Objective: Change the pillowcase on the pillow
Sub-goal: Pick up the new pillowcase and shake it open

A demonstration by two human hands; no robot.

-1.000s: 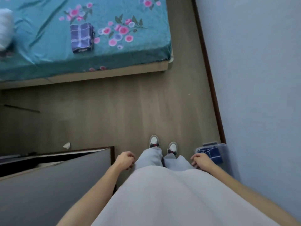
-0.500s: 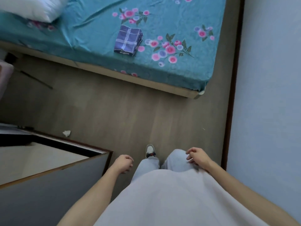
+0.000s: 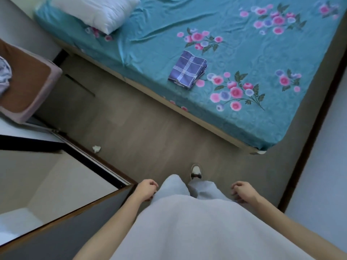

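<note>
Bed with a teal flowered sheet fills the upper right of the head view, running diagonally; wood-look floor lies between it and the person standing at the bottom of the frame. Dark cabinet edge at lower left, brown-seated stool at far left. Pillow, white and with no patterned case showing, sits at the head end of the bed, top left, partly cut off by the frame edge. Folded blue plaid pillowcase lies flat on the sheet near the bed's near edge, well apart from the pillow. Left hand hangs beside the thigh, fingers loosely curled, holding nothing. Right hand likewise hangs at the other side, fingers loosely bent, empty. Small crumpled scrap on the floor near the cabinet. Judgement: the step in hand is the approach to the bed; nothing of the change itself is under way. Next move calls for closing on the bed edge, picking up the plaid pillowcase, shaking it open to find the mouth, then bringing it to the pillow. Folded cloth should lift easily with a pinch.
</note>
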